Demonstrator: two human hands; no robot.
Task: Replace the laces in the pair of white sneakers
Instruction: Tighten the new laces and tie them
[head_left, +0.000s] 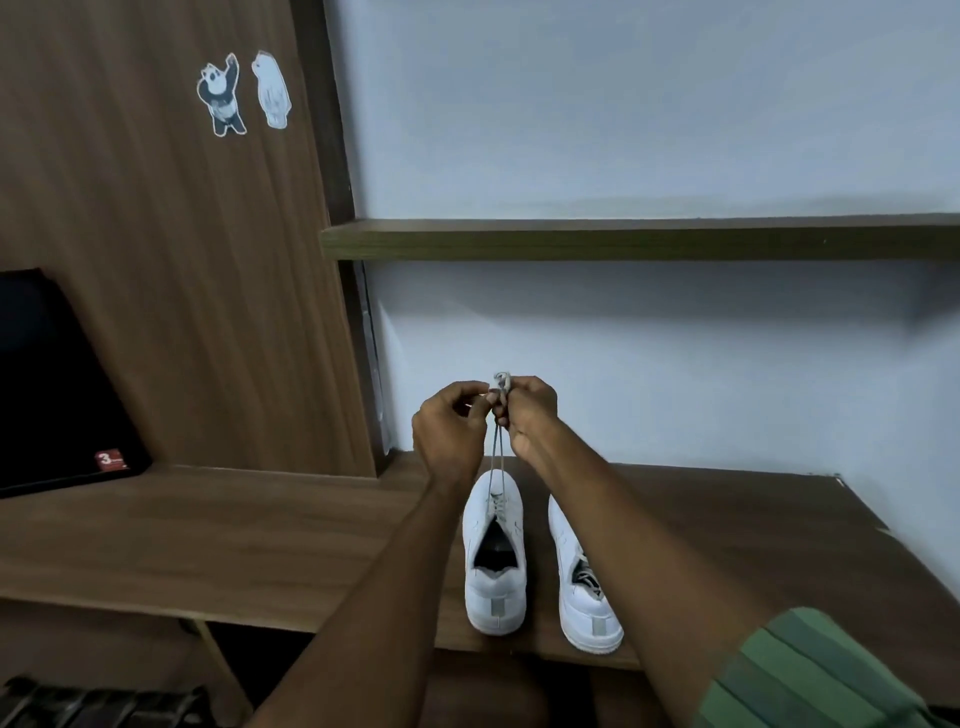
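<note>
- Wooden desk is bearing two sneakers.
- Left hand and right hand, together, are pinching the lace.
- Risk: hard pulling may be tipping the sneaker.

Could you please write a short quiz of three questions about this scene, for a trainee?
1. True or false: both hands hold the lace up above the left sneaker.
2. Which sneaker does the lace run down to? A) the left one B) the right one C) neither
3. Fill in: the two sneakers stand on the wooden ____, heels toward the camera.

Key:
1. True. The left hand and the right hand pinch the bunched lace between them.
2. A. The right sneaker is partly hidden behind the right forearm.
3. desk
</note>
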